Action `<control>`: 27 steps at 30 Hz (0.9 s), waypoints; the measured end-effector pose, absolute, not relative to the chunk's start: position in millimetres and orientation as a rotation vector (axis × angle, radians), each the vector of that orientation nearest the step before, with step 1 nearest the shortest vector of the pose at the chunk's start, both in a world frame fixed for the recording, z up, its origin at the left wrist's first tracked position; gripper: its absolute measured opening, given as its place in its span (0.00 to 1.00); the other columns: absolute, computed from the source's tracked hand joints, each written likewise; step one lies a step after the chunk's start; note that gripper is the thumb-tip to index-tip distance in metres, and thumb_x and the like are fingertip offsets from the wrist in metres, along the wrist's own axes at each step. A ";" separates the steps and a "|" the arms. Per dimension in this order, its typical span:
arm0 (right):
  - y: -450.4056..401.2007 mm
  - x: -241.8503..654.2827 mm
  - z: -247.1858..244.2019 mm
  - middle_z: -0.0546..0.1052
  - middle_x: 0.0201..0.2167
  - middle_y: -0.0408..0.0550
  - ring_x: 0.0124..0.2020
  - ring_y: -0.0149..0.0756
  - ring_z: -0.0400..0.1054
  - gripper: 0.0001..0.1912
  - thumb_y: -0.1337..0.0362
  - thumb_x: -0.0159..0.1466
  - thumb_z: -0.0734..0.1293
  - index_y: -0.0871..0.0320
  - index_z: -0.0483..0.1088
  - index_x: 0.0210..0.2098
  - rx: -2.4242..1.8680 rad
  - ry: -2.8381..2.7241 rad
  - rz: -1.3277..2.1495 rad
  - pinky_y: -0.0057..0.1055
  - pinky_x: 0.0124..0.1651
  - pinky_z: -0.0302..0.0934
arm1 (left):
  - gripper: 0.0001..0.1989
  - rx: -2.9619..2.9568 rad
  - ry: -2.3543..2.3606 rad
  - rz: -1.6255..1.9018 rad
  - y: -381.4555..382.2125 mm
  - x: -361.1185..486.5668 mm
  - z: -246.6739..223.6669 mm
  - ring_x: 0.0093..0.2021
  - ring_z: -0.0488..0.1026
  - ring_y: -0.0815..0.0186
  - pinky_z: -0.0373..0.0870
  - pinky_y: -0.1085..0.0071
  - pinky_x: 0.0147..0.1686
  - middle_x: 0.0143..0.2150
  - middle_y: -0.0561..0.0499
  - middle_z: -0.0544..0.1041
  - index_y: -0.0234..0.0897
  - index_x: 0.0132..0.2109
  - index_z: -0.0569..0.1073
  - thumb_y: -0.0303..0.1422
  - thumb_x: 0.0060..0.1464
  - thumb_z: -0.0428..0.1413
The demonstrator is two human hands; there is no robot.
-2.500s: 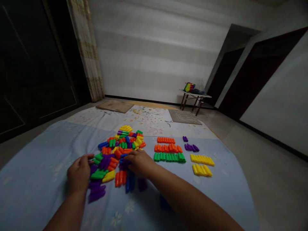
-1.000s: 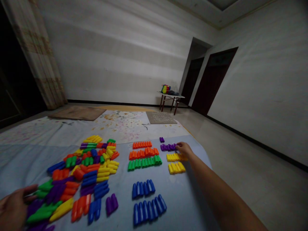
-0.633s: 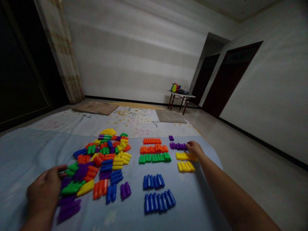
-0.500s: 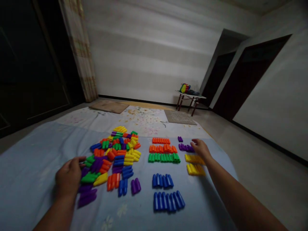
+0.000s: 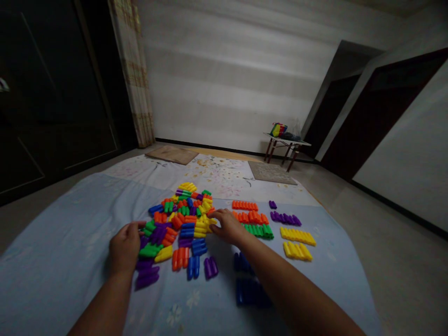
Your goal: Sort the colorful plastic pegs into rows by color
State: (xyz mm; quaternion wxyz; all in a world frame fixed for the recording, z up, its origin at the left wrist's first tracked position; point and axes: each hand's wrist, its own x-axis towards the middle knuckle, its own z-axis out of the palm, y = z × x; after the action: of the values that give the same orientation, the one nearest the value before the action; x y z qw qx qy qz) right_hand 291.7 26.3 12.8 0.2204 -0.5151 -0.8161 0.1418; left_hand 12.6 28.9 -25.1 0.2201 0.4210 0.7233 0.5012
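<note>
A mixed pile of colored plastic pieces lies on the cloth left of centre. My left hand rests at the pile's left edge, its fingertips by green pieces; whether it grips any is hidden. My right hand reaches over the pile's right edge, fingers apart beside yellow pieces, holding nothing visible. Sorted rows lie to the right: orange, green, purple and yellow. Blue pieces are partly hidden under my right forearm.
The pieces lie on a light blue cloth with a floral white section behind. Two flat boards lie at its far edge. Farther back, a small table holds a colorful bag.
My right hand has moved left from the purple and yellow rows to the pile's right edge. My left hand stays by the pile. The camera view has shifted slightly left.
</note>
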 end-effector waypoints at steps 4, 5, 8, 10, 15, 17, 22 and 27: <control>32.2 275.6 3.8 0.71 0.49 0.52 0.50 0.42 0.61 0.18 0.63 0.58 0.65 0.56 0.68 0.49 -1.502 -2.283 0.375 0.39 0.50 0.54 | 0.16 1.156 1.978 1.353 31.2 10.3 -28.5 0.31 0.70 0.65 0.63 0.73 0.26 0.27 0.52 0.72 0.39 0.39 0.74 0.39 0.49 0.46; 32.4 273.0 2.3 0.71 0.48 0.51 0.50 0.43 0.61 0.18 0.62 0.58 0.65 0.55 0.69 0.48 -1.514 -2.298 0.367 0.40 0.50 0.54 | 0.16 1.156 1.976 1.351 31.9 10.1 -29.1 0.31 0.70 0.65 0.63 0.72 0.26 0.27 0.52 0.72 0.39 0.39 0.74 0.39 0.49 0.46; 29.3 268.9 1.6 0.72 0.46 0.50 0.51 0.45 0.59 0.14 0.63 0.57 0.67 0.54 0.70 0.43 -1.509 -2.336 0.330 0.42 0.49 0.53 | 0.16 1.158 1.968 1.351 33.1 10.4 -29.3 0.31 0.70 0.64 0.63 0.72 0.26 0.27 0.51 0.73 0.38 0.39 0.74 0.39 0.49 0.46; 24.3 269.8 3.5 0.72 0.45 0.49 0.51 0.44 0.58 0.13 0.64 0.55 0.68 0.55 0.71 0.41 -1.463 -2.347 0.303 0.41 0.49 0.52 | 0.16 1.162 1.968 1.345 33.0 11.0 -28.5 0.32 0.70 0.64 0.63 0.72 0.27 0.28 0.51 0.73 0.38 0.39 0.74 0.39 0.49 0.46; 2.9 279.3 7.0 0.71 0.43 0.47 0.48 0.39 0.58 0.12 0.70 0.55 0.67 0.54 0.69 0.39 -1.303 -2.328 0.266 0.36 0.48 0.52 | 0.16 1.172 1.961 1.344 31.4 11.9 -26.9 0.31 0.70 0.64 0.63 0.72 0.27 0.28 0.51 0.73 0.38 0.39 0.74 0.38 0.49 0.45; -6.7 283.4 6.2 0.70 0.45 0.47 0.48 0.38 0.58 0.12 0.70 0.55 0.67 0.54 0.69 0.39 -1.224 -2.364 0.276 0.35 0.48 0.53 | 0.17 1.170 1.964 1.353 31.4 11.9 -27.2 0.31 0.70 0.64 0.63 0.72 0.26 0.29 0.51 0.73 0.37 0.39 0.74 0.38 0.48 0.46; -23.8 292.3 6.2 0.72 0.42 0.47 0.47 0.38 0.62 0.12 0.67 0.53 0.70 0.54 0.70 0.37 -1.125 -2.562 0.404 0.33 0.48 0.55 | 0.17 1.177 1.963 1.325 34.8 10.2 -29.6 0.31 0.70 0.65 0.63 0.73 0.26 0.28 0.51 0.73 0.37 0.39 0.74 0.38 0.48 0.46; -32.7 285.4 13.1 0.72 0.42 0.52 0.43 0.40 0.66 0.19 0.51 0.55 0.67 0.56 0.70 0.42 -1.386 -2.402 0.341 0.34 0.44 0.60 | 0.18 1.199 1.968 1.234 38.4 8.7 -26.8 0.31 0.70 0.64 0.63 0.74 0.24 0.28 0.51 0.73 0.37 0.40 0.74 0.40 0.47 0.47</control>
State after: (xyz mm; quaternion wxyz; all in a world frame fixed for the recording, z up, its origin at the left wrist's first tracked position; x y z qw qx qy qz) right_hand 285.4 -32.7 13.1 0.1731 -0.4885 -0.8467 0.1203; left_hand 8.7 38.4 -26.8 0.2610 0.4427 0.7268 0.4557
